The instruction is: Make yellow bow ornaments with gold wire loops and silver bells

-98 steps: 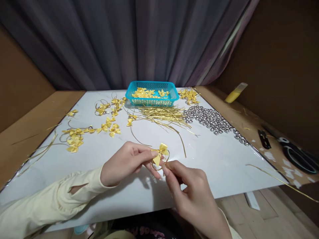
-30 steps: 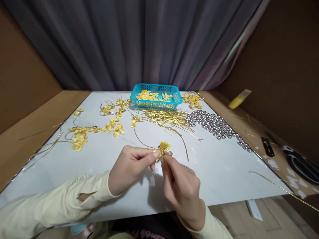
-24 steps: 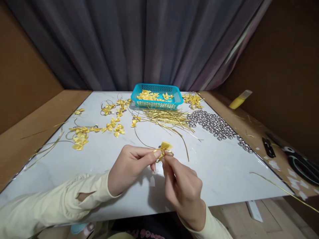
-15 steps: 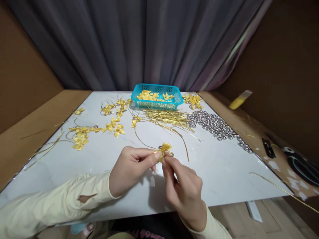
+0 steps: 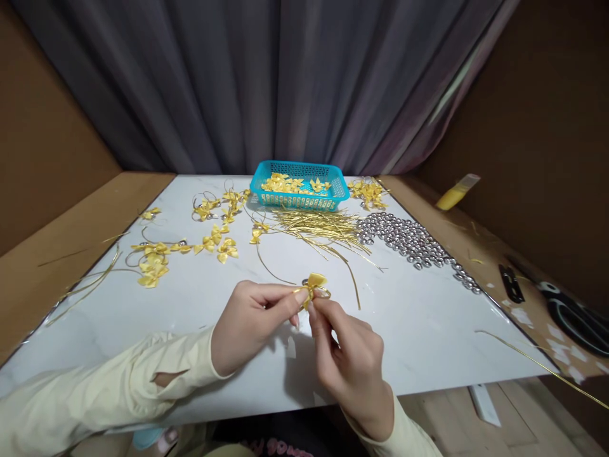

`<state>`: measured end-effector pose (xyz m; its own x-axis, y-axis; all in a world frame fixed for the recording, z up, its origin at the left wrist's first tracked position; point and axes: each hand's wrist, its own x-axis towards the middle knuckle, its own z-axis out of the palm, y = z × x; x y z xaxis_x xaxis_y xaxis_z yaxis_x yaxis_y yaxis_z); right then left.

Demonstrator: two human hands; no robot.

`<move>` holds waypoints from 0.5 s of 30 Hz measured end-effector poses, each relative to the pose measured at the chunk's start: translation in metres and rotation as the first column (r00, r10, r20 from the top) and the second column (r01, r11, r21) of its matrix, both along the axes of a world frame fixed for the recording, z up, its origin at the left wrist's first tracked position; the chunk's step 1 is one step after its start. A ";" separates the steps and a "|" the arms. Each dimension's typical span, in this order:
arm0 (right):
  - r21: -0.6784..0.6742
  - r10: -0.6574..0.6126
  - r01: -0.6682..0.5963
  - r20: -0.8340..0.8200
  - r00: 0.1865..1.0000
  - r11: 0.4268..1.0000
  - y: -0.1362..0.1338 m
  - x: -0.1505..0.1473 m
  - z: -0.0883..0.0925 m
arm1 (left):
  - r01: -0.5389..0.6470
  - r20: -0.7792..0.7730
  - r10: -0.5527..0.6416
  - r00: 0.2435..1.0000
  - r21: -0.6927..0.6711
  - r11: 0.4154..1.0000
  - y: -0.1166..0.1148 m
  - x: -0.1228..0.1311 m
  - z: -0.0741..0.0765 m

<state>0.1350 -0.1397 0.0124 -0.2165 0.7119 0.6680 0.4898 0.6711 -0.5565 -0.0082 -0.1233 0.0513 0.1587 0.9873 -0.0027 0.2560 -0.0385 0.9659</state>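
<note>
Between my two hands, just above the white tabletop, is a yellow ribbon bow point(image 5: 316, 279) with a loop of gold cord around it. My left hand point(image 5: 259, 324) pinches the bow's left side between thumb and fingers. On the right and lower side, my right hand point(image 5: 349, 349) pinches the bow and its cord with closed fingertips. A small silver bell-like piece point(image 5: 305, 282) shows at the bow's upper left. The fingertips hide the knot and part of the cord.
Beyond my hands lie gold cords point(image 5: 318, 227), with a blue basket point(image 5: 299, 202) of yellow bows behind. Shiny silver pieces point(image 5: 404, 238) spread to the right. Bows with cords point(image 5: 153, 266) lie on the left. Black-handled scissors point(image 5: 578, 320) and a black cutter point(image 5: 512, 284) rest at the right edge.
Both hands stay nearly in place, still pinching the bow. My right hand has shifted very slightly left; nothing else on the table has visibly moved.
</note>
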 end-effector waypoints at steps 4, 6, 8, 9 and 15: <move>-0.122 0.060 -0.060 -0.004 0.998 0.991 0.003 0.002 0.002 | -0.007 0.008 0.007 1.000 -0.007 1.000 0.003 0.001 -0.004; -0.170 0.070 -0.065 0.021 0.997 0.983 0.004 0.003 0.002 | -0.007 0.032 0.007 0.999 -0.026 1.000 0.005 0.001 -0.007; -0.188 0.083 -0.075 0.037 0.996 0.979 0.005 0.004 0.001 | 0.015 0.061 -0.012 0.998 -0.048 0.999 0.007 0.001 -0.010; -0.189 0.092 -0.083 0.038 0.995 0.979 0.005 0.004 0.001 | 0.032 0.074 -0.027 0.997 -0.060 0.998 0.008 0.001 -0.011; -0.183 0.104 -0.094 0.048 0.993 0.979 0.007 0.006 -0.007 | 0.089 0.142 -0.073 0.987 -0.107 0.990 0.010 0.001 -0.014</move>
<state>0.1409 -0.1330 0.0059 -0.3261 0.7927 0.5150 0.4601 0.6090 -0.6461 -0.0069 -0.1137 0.0374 0.2446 0.9658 -0.0856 0.1205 0.0574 0.9911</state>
